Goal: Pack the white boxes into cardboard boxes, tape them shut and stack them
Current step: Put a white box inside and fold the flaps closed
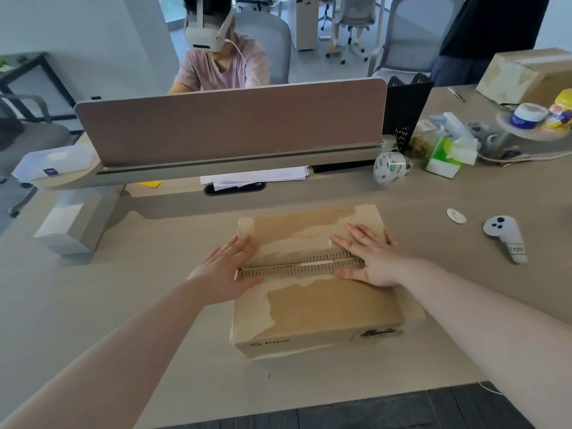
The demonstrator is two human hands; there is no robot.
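Observation:
A brown cardboard box [328, 308] lies on the table in front of me, its two top flaps folded down and meeting at a ragged middle seam. My left hand [224, 270] lies flat against the box's left end, fingers straight on the flap edge. My right hand [368, 258] presses flat on the right part of the top, fingers spread over the seam. A roll of clear tape [390, 166] stands behind the box near the divider. White boxes [66, 226] sit at the table's left end.
A pink desk divider [235, 122] runs across the back, with a person in a headset beyond it. A white controller [506, 236], a small white disc [456, 216], a tissue pack [445, 156] and jars lie at the right. Another cardboard box [526, 75] stands far right.

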